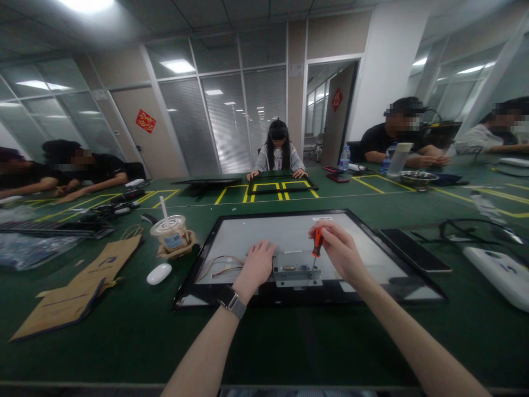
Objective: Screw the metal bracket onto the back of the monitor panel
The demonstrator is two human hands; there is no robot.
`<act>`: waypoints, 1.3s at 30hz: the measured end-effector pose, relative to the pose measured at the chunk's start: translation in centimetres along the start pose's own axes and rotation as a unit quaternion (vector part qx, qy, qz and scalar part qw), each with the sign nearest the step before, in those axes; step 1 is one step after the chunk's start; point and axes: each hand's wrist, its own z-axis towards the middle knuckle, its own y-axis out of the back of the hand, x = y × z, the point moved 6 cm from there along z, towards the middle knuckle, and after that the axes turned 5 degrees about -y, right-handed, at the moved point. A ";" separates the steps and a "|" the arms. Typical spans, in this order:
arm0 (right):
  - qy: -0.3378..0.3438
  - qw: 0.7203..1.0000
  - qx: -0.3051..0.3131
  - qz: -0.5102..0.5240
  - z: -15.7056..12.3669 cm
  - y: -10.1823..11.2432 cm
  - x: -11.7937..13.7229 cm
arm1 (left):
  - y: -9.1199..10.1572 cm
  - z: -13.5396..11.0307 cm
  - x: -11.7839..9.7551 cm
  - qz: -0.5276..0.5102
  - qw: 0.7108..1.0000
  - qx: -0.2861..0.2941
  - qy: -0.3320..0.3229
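A flat display panel (363, 242) in a black frame lies back-up on the green table in front of me. Near its front edge sits a small metal bracket box (297, 273) with connectors. My right hand (339, 251) is closed on a red-handled screwdriver (317, 242), held upright with its tip down at the bracket's right side. My left hand (258, 264), a watch on its wrist, rests fingers curled on the panel beside the bracket's left edge. Thin coloured wires (219, 264) run across the panel to the left.
A lidded drink cup with a straw (171, 234), a white mouse (159, 273) and brown paper bags (78, 286) lie to the left. A black phone (415, 251) and a white device (500, 273) lie right. Several people sit around the table; one opposite holds a black frame (281, 184).
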 end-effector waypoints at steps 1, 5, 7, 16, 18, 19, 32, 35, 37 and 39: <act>0.002 1.000 0.000 -0.001 0.0 0.0 0.0 | 0.0 0.0 0.0 -0.001 1.000 0.000 -0.001; -0.001 1.000 0.003 0.008 0.1 0.1 -0.2 | -0.2 0.1 0.0 0.000 1.000 -0.002 -0.001; -0.002 1.000 0.003 0.014 0.1 0.1 -0.3 | -0.3 0.2 0.1 0.001 1.000 0.000 0.002; -0.005 1.000 0.003 0.008 0.0 0.0 -0.2 | 0.0 0.0 0.0 -0.003 1.000 -0.003 0.002; -0.004 1.000 0.003 0.006 0.1 0.0 -0.2 | 0.2 0.0 -0.1 -0.001 1.000 -0.002 -0.001; -0.003 1.000 0.001 0.007 0.1 0.0 -0.2 | 0.2 0.0 -0.1 -0.001 1.000 -0.003 -0.003; -0.015 1.000 0.005 0.015 0.0 0.0 -0.1 | -0.4 0.1 0.2 -0.006 1.000 -0.009 -0.002; -0.014 0.999 0.021 0.027 0.0 -0.4 0.1 | -0.4 0.1 0.2 -0.005 1.000 -0.009 -0.003; -0.011 0.999 0.029 0.011 0.0 -0.6 0.3 | -0.4 0.1 0.1 -0.006 1.000 -0.005 -0.001; -0.001 0.999 0.032 -0.008 -0.1 -0.7 0.6 | -0.4 0.1 0.1 -0.007 1.000 -0.002 0.002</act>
